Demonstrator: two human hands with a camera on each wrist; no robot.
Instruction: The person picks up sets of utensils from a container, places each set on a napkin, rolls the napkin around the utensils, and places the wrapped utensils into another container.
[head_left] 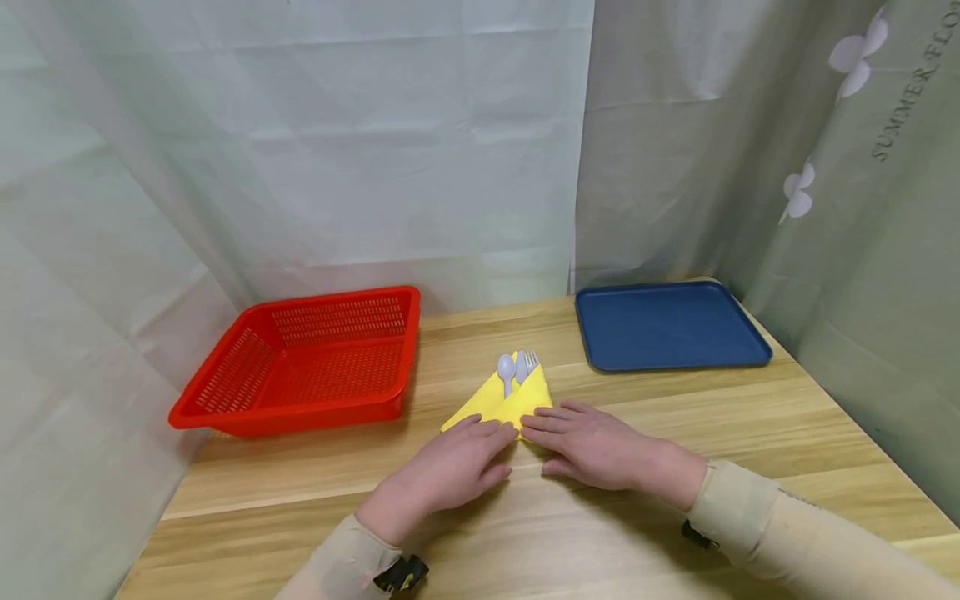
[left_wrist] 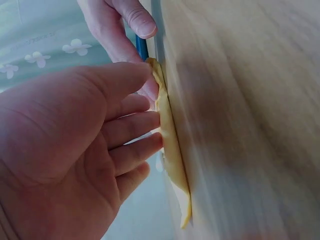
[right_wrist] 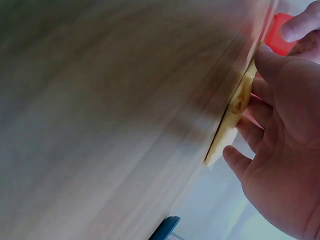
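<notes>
A folded yellow napkin point(head_left: 528, 402) lies on the wooden table between my hands. From its far end stick out a light-coloured spoon point(head_left: 507, 367), a knife point(head_left: 521, 365) and a fork point(head_left: 532, 362), their lower parts hidden in the folds. My left hand point(head_left: 455, 467) touches the napkin's near left side with its fingers stretched forward. On the near right side, the extended fingers of my right hand point(head_left: 596, 446) rest on the napkin. In the left wrist view the napkin point(left_wrist: 172, 150) appears as a low, flat bundle on the table, fingertips right at its edge.
At the left stands a red perforated basket point(head_left: 292, 421). A blue tray point(head_left: 671, 327) lies at the back right of the table point(head_left: 600, 542). Pale curtains point(head_left: 420, 150) hang close behind and along both sides.
</notes>
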